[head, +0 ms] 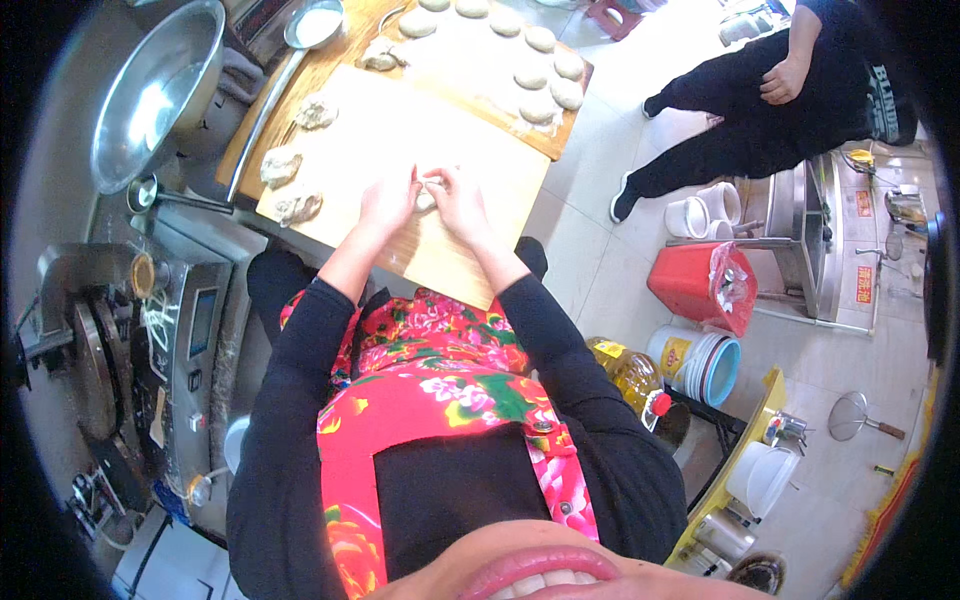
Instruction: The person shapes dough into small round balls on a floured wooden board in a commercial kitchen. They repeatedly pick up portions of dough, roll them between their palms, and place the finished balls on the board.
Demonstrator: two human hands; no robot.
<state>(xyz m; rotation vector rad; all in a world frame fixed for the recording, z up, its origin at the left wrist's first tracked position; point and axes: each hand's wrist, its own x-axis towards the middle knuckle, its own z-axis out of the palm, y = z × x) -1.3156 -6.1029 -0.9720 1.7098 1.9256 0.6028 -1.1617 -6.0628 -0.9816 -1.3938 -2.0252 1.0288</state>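
Both my hands meet over a wooden board (495,165), holding a small piece of dough (426,201) between the fingers. My left hand (391,196) grips it from the left, my right hand (457,196) from the right; bright light washes out the fingertips. Rough lumps of dough (281,166) lie along the board's left edge. Another rough lump (381,54) sits farther up. Several smooth dough rounds (531,75) rest beyond on a second, floured wooden board (551,141).
A long-handled ladle (266,112) with white contents lies at the left, beside a large metal bowl (161,97) and a small metal ladle (142,193). A machine (199,322) stands at my left. Another person (765,105) stands at upper right, near a red bin (686,277). An oil bottle (626,371) is at my right.
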